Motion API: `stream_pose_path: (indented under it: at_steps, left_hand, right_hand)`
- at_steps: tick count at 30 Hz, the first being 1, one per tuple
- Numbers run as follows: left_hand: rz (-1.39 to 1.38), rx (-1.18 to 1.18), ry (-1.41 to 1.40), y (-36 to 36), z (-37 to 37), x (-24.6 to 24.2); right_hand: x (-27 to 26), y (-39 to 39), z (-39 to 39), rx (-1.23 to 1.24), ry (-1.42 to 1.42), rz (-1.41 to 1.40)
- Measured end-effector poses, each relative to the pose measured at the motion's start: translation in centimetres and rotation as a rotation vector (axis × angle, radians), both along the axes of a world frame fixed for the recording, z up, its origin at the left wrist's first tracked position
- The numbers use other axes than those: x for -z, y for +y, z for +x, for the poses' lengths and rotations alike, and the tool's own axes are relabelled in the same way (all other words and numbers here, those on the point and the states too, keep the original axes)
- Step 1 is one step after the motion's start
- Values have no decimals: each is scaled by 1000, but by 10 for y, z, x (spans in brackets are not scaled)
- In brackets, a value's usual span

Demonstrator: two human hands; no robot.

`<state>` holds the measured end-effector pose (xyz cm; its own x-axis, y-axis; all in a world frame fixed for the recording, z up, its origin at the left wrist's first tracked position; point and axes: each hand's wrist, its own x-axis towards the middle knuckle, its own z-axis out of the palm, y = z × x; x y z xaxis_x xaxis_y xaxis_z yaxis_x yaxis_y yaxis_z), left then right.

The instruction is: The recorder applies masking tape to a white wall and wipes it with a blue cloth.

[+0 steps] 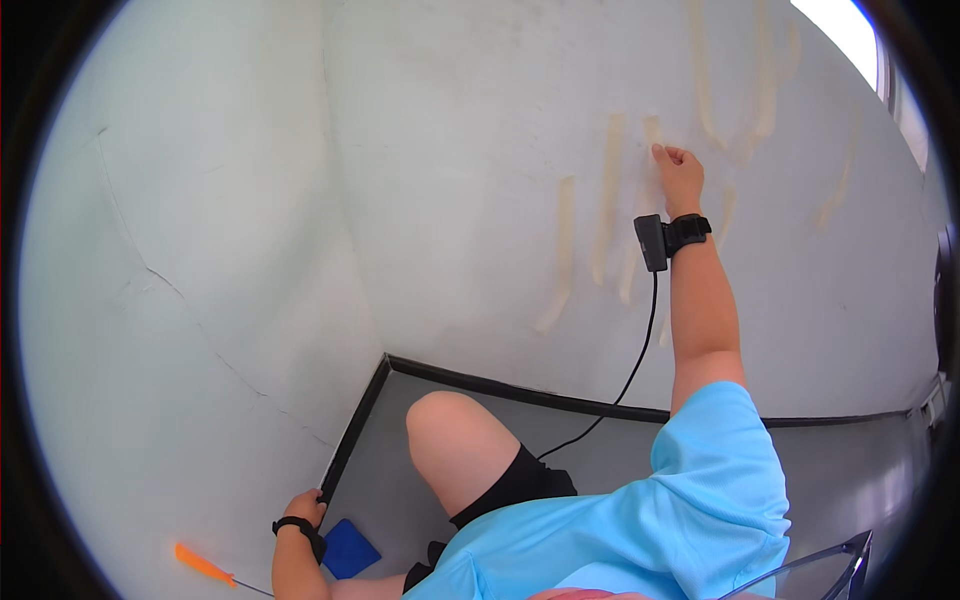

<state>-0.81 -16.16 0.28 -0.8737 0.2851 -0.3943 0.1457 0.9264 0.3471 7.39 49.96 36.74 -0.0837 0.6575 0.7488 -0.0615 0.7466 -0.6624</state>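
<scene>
My right hand (pixel 681 176) is raised against the pale wall, its thumb and fingers pinched at a strip of beige masking tape (pixel 652 127) stuck there. A black device (pixel 652 241) with a cable is strapped to that wrist. More strips of tape (pixel 609 202) hang on the wall to the left of the hand. Low at the left, my left hand (pixel 304 506) rests by the black baseboard (pixel 351 435); whether anything is in its fingers cannot be told. Beside it lies a blue square thing (pixel 349 549), and an orange-handled tool (pixel 202 564) with a thin metal shaft is farther left.
Two walls meet in a corner above the grey floor (pixel 480 427), edged by the black baseboard. The left wall (pixel 187 337) has a long crack. A black cable (pixel 643 352) runs from the right wrist past the bent knee. A bright window (pixel 844 37) shows at upper right.
</scene>
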Motion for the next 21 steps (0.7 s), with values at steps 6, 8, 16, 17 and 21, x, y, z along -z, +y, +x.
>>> stream_pose_path:
  at_steps: [6,8,16,17,21]
  left_hand:
    - [-9,26,-9,2,-4,0]
    - [-19,27,-34,7,-5,-7]
    - [-44,75,15,3,-16,-43]
    - [-10,96,34,1,-15,-54]
    - [287,102,240,3,-27,-68]
  right_hand:
    - [1,-1,1,-204,36,-131]
    - [-2,-4,7,-318,37,-204]
    - [-52,-98,2,-622,8,-166]
    - [-60,-118,-3,-662,-37,-101]
    - [-69,-208,-18,-846,-213,100]
